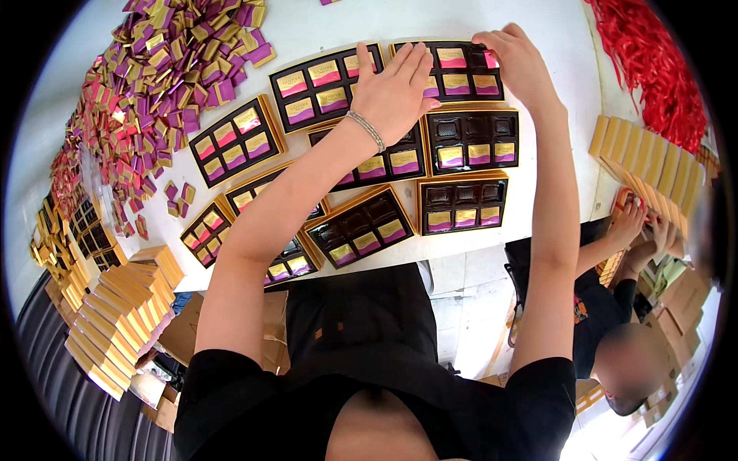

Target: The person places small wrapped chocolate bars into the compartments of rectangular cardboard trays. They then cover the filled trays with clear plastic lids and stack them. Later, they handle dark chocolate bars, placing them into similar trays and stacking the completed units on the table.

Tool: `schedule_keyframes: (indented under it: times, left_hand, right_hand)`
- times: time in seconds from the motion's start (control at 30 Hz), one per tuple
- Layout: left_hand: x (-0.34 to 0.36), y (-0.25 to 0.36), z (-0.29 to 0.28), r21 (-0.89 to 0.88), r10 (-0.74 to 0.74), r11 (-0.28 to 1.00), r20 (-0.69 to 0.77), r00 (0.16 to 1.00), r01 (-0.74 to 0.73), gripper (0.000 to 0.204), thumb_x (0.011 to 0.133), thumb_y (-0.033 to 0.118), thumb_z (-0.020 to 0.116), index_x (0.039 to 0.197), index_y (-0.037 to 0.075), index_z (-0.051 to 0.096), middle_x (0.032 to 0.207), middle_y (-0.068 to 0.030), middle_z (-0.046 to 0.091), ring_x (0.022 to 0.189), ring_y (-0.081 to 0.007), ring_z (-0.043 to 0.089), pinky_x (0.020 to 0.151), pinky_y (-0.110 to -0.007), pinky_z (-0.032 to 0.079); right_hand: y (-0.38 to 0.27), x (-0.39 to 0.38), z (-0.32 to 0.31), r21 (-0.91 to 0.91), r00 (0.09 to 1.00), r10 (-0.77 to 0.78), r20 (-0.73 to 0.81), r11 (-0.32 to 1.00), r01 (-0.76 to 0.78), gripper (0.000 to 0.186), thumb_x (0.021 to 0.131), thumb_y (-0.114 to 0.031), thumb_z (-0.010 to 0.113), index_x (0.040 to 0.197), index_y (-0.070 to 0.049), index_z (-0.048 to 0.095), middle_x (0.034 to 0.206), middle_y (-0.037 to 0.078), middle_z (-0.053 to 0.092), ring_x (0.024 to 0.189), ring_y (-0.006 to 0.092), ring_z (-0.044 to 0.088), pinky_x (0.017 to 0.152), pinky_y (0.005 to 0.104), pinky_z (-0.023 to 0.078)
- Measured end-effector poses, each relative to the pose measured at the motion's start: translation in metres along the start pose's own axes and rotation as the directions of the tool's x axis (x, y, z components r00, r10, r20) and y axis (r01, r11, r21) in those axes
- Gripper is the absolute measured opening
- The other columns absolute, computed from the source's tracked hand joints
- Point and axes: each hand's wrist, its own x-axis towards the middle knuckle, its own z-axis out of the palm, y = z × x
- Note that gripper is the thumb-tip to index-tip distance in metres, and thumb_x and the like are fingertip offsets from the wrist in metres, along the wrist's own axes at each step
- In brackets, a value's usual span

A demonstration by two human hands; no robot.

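Note:
My left hand lies flat with fingers stretched out over the upper middle boxes of wrapped square chocolates in dark trays. My right hand pinches a small pink wrapped piece at the top right compartment of the upper right box. Below it, a middle right box and lower boxes have bare upper compartments and gold-and-purple pieces in their lower rows. More filled boxes stand to the left, some partly hidden by my left forearm.
Loose wrapped pieces are heaped at upper left, above stacked cartons on the white table. Red shredded filler and yellow cartons lie at right, where a co-worker in dark clothing works with both hands.

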Motion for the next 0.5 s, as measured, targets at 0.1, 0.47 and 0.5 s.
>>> schedule_keyframes:
  times: [0.1,0.47,0.5]
  left_hand:
    - [-0.003,0.001,0.001,0.037,-0.007,0.999,0.028,1.000,0.006,0.062,0.094,0.045,0.047,0.141,0.007,0.037,0.149,-0.0053,0.036,0.138,-0.0177,0.032,0.101,-0.074,0.018]
    - [0.008,0.024,-0.001,-0.022,0.023,1.000,0.087,0.996,-0.021,0.085,0.086,0.062,0.046,0.147,0.006,0.027,0.153,-0.0134,0.025,0.141,-0.0275,0.024,0.109,-0.065,0.014]
    - [0.008,0.025,0.003,-0.065,0.019,0.998,0.096,0.995,-0.013,0.086,0.087,0.062,0.046,0.147,0.003,0.026,0.153,-0.0143,0.024,0.141,-0.0301,0.023,0.112,-0.058,0.016]
  right_hand:
    - [-0.001,0.016,-0.002,0.064,0.985,-0.127,0.119,0.991,0.120,0.032,0.070,0.009,0.061,0.098,-0.007,0.064,0.084,0.004,0.065,0.090,0.0262,0.054,0.080,0.0354,0.050]
    - [-0.034,-0.060,0.045,-0.074,0.981,0.195,0.005,0.978,-0.194,0.065,0.097,-0.050,0.035,0.143,-0.005,0.034,0.151,0.009,0.031,0.141,0.0262,0.025,0.113,0.0522,0.020]
    - [-0.034,-0.062,0.047,-0.159,0.984,0.176,0.005,0.972,-0.173,0.069,0.096,-0.055,0.031,0.145,-0.006,0.032,0.152,0.008,0.029,0.142,0.0251,0.023,0.113,0.0551,0.017]
